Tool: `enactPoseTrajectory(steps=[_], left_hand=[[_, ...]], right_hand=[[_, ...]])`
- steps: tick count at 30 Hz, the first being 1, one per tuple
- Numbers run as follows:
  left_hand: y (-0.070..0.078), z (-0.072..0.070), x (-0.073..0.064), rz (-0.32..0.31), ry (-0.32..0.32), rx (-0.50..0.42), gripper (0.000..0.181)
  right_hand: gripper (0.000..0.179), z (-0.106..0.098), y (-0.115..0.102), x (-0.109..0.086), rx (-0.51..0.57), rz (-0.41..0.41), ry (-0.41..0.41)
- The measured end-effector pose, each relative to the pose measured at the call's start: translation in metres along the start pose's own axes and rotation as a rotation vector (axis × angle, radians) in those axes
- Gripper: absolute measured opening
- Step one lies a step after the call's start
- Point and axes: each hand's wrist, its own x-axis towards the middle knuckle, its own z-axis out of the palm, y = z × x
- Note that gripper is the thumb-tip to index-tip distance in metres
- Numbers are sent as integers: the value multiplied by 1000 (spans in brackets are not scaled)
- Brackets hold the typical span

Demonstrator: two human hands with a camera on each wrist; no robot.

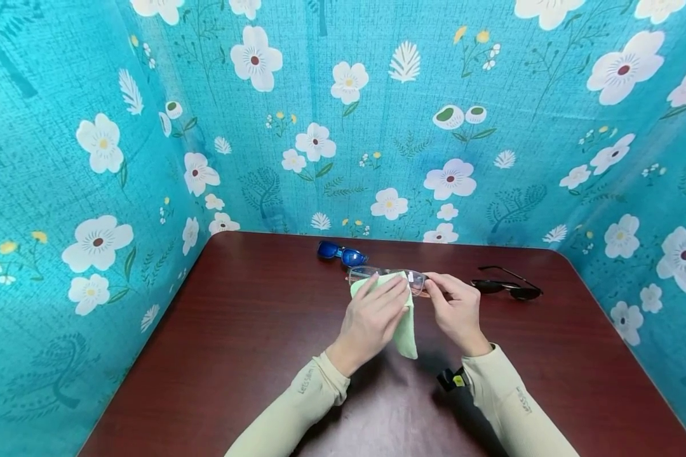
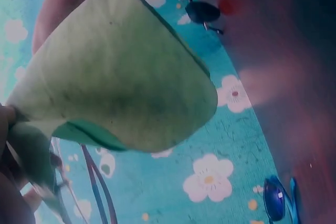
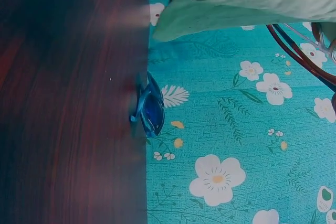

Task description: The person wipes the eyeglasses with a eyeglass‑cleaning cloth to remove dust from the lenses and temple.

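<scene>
Clear-framed eyeglasses (image 1: 417, 281) are held up above the table in the head view. My right hand (image 1: 456, 308) pinches them at their right end, thumb and fingers by the hinge. With a pale green cloth (image 1: 404, 333), my left hand (image 1: 371, 317) grips the left lens, its fingers lying over the front of the cloth. A loose corner hangs below that hand. The left wrist view is largely filled by the cloth (image 2: 126, 72), with fingertips at the left edge. Thin reddish-brown temples (image 3: 299, 51) show under the cloth in the right wrist view.
Blue-lensed sunglasses (image 1: 351, 256) lie near the table's back edge, just behind the eyeglasses. Black sunglasses (image 1: 523, 292) lie to the right of my right hand, one temple unfolded. The dark red-brown table (image 1: 234, 343) is bordered by a turquoise flowered curtain (image 1: 366, 171).
</scene>
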Motion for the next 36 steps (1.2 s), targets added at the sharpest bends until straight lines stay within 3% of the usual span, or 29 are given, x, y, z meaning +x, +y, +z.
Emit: enactPoseTrajectory(steps=[4, 7, 14, 17, 22, 30, 36], left_hand=[[7, 3, 0, 82, -1, 34, 31], [5, 4, 0, 99, 5, 61, 31], [-4, 3, 4, -24, 26, 67, 33], [-4, 4, 8, -42, 32, 67, 34], [0, 6, 11, 13, 1, 62, 34], [-1, 7, 4, 154, -39, 74, 34], [-6, 5, 6, 133, -58, 34, 34]], right_hand=[[22, -1, -17, 7, 1, -9, 14], [21, -2, -26, 10, -3, -15, 12], [15, 0, -28, 8, 33, -42, -28], [15, 1, -27, 8, 41, -46, -25], [23, 2, -27, 8, 60, -62, -18], [25, 2, -25, 7, 71, -64, -17], [27, 2, -24, 7, 68, -78, -45]])
